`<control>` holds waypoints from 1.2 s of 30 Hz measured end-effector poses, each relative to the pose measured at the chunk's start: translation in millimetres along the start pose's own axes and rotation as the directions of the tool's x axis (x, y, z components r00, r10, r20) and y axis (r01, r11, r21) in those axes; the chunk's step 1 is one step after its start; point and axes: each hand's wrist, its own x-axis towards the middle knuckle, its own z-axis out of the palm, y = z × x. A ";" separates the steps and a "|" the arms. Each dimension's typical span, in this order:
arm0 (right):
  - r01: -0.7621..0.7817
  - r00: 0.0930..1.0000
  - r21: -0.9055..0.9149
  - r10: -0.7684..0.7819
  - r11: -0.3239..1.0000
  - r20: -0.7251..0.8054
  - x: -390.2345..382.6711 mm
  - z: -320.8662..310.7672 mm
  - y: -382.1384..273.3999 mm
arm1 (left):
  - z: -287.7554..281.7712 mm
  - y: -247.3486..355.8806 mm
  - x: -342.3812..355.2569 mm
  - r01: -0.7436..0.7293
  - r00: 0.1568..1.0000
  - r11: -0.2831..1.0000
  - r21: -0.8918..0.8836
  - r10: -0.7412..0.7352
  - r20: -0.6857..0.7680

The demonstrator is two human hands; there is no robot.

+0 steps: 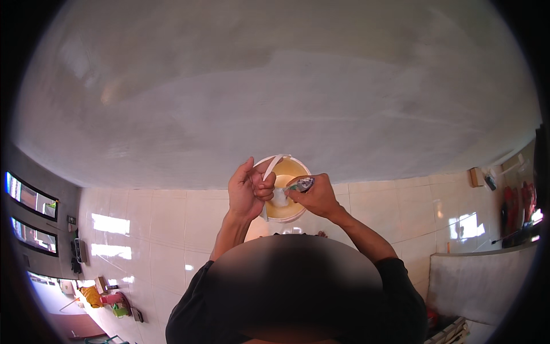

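Below my hands a white bucket [294,217] with a yellowish inside stands by the wall, with something whitish in it. My left hand [250,189] is at its left rim, fingers curled round a flat white strip [273,167] that looks like the bucket's handle. Over the right part of the opening, my right hand [318,196] grips a small, crumpled plastic packet [301,184] with coloured patches. The packet tilts toward the middle of the bucket. What lies under my fingers is hidden.
A grey plastered wall [275,97] rises straight ahead, above a glossy tiled floor [160,229]. Colourful items, among them a yellow bag [90,296], lie at the lower left. A low grey partition [475,284] stands at the right, with a small brown box [475,177] by the wall.
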 end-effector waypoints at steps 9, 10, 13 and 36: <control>-0.099 0.994 0.395 0.111 0.913 -0.007 -25.9 -40.9 -13.7 | 9.0 -2.7 -3.9 -0.057 0.998 0.998 -0.012 0.056 -0.035; -0.068 0.993 0.446 0.102 0.892 -0.052 -34.0 -58.9 -15.0 | 11.3 -2.7 -6.8 -0.069 0.997 0.997 -0.025 0.068 -0.029; 0.111 0.952 0.448 0.035 0.887 -0.304 -56.7 -120.4 -14.5 | 17.2 -7.3 -10.3 -0.118 0.993 0.992 -0.050 0.117 -0.034; 0.265 -0.033 -0.232 -0.232 0.936 -0.972 64.9 -327.9 61.8 | 15.1 -28.1 -1.8 -0.237 0.948 0.970 -0.052 0.219 -0.230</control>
